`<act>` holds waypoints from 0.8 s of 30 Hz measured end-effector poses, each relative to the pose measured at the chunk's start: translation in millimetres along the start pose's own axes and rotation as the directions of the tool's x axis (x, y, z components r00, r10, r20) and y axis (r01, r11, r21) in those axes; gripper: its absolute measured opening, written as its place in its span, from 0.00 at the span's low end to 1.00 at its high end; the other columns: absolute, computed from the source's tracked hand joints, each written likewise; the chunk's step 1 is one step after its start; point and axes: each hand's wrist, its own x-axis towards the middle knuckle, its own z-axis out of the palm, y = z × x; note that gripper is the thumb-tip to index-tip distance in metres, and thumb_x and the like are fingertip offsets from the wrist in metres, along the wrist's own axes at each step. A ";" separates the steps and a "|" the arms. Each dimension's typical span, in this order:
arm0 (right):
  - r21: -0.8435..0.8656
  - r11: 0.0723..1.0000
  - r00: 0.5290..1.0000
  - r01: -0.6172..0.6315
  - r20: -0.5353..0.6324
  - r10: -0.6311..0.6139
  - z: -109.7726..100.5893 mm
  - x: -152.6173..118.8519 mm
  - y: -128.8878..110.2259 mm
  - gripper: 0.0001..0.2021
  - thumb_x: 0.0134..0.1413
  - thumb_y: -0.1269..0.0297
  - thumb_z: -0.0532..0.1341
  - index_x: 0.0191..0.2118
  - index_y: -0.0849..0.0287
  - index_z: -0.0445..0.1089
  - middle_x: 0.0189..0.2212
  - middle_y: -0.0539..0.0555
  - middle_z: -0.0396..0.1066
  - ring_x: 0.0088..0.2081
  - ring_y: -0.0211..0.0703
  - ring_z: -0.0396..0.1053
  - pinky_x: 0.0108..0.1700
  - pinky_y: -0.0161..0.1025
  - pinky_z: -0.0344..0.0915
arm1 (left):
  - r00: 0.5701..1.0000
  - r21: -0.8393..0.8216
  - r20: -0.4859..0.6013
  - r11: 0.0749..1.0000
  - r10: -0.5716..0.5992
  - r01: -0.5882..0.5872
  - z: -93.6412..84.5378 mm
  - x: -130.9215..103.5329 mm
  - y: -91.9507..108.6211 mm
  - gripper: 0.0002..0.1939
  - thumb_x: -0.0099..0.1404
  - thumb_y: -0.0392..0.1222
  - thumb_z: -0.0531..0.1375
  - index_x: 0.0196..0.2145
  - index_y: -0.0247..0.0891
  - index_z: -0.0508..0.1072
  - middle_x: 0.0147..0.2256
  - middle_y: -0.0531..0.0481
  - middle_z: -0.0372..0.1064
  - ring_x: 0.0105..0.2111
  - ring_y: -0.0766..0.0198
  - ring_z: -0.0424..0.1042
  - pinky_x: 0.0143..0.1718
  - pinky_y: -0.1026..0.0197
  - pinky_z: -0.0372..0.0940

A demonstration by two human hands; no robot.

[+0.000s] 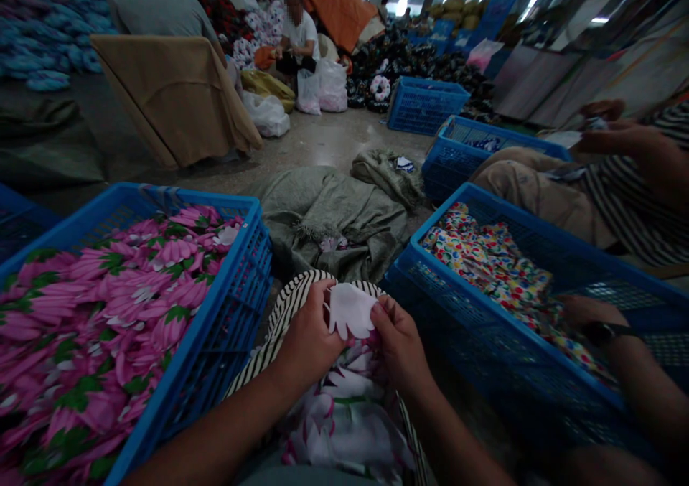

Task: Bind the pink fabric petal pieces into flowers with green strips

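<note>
A small white fabric piece (351,311) with a scalloped lower edge is stretched between my two hands above my lap. My left hand (315,324) is closed on its left side, and my right hand (397,332) pinches its right edge between thumb and fingers. Below them, a pile of white and pink fabric pieces (358,425) lies on a black-and-white striped cloth (285,306) over my lap. To the left stands a blue crate (212,314) full of pink and green flower-like fabric pieces (129,288).
At right, a blue crate (430,288) holds colourful printed fabric (492,263), with another person's hand (592,314) reaching in. Grey-green sacking (334,206) lies ahead. Farther off are a cloth-draped chair (166,98), more crates and a seated person (298,34).
</note>
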 end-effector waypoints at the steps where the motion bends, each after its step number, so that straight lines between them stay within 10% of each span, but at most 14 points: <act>1: -0.103 0.993 0.998 0.061 0.037 -0.057 -0.3 -1.0 -1.3 0.13 0.50 0.55 0.57 0.24 0.59 0.58 0.17 0.44 0.54 0.19 0.32 0.51 0.19 0.29 0.49 | 1.000 0.028 -0.019 0.999 0.020 -0.020 0.0 1.8 -1.7 0.26 0.48 0.33 0.60 0.47 0.38 0.62 0.37 0.48 0.69 0.35 0.60 0.68 0.36 0.62 0.60; 6: -0.359 0.909 0.976 0.211 0.124 -0.178 -6.9 -2.1 -5.9 0.14 0.51 0.60 0.57 0.20 0.61 0.60 0.17 0.45 0.54 0.21 0.32 0.51 0.22 0.30 0.49 | 0.998 0.003 0.056 1.000 0.023 -0.024 -7.0 14.1 -8.3 0.13 0.52 0.29 0.52 0.32 0.36 0.73 0.29 0.51 0.70 0.31 0.63 0.67 0.32 0.64 0.59; 10: 0.111 0.994 0.997 -0.022 -0.068 0.030 -5.6 3.0 -9.5 0.13 0.45 0.57 0.62 0.23 0.59 0.60 0.14 0.42 0.53 0.16 0.29 0.47 0.17 0.27 0.48 | 0.981 -0.274 0.181 0.954 -0.072 0.121 -6.9 16.1 -5.9 0.06 0.53 0.34 0.57 0.26 0.35 0.75 0.27 0.51 0.71 0.30 0.63 0.67 0.31 0.64 0.58; 13: 0.560 0.781 0.959 -0.279 0.121 0.256 1.2 7.1 -16.1 0.16 0.40 0.58 0.66 0.21 0.59 0.58 0.09 0.38 0.48 0.11 0.26 0.38 0.12 0.24 0.45 | 0.899 -0.671 0.398 0.611 -0.183 0.421 -1.9 15.5 0.7 0.07 0.53 0.39 0.60 0.30 0.35 0.74 0.27 0.50 0.72 0.27 0.63 0.69 0.30 0.63 0.60; 17: 0.680 0.551 0.875 -0.484 0.385 0.294 10.3 9.2 -21.6 0.15 0.43 0.60 0.64 0.18 0.61 0.60 0.06 0.38 0.46 0.10 0.24 0.34 0.11 0.23 0.46 | 0.837 -0.823 0.544 0.154 -0.064 0.547 -3.8 17.8 14.6 0.13 0.58 0.46 0.57 0.31 0.33 0.74 0.29 0.46 0.74 0.30 0.61 0.71 0.35 0.61 0.63; 24: 0.635 0.590 0.853 -0.498 0.483 0.201 14.2 3.5 -17.3 0.10 0.44 0.60 0.64 0.28 0.63 0.67 0.11 0.40 0.55 0.11 0.23 0.35 0.13 0.21 0.47 | 0.739 -0.742 0.670 0.040 0.072 0.669 -17.9 19.1 27.1 0.23 0.63 0.52 0.47 0.29 0.31 0.73 0.26 0.47 0.74 0.29 0.61 0.72 0.36 0.59 0.64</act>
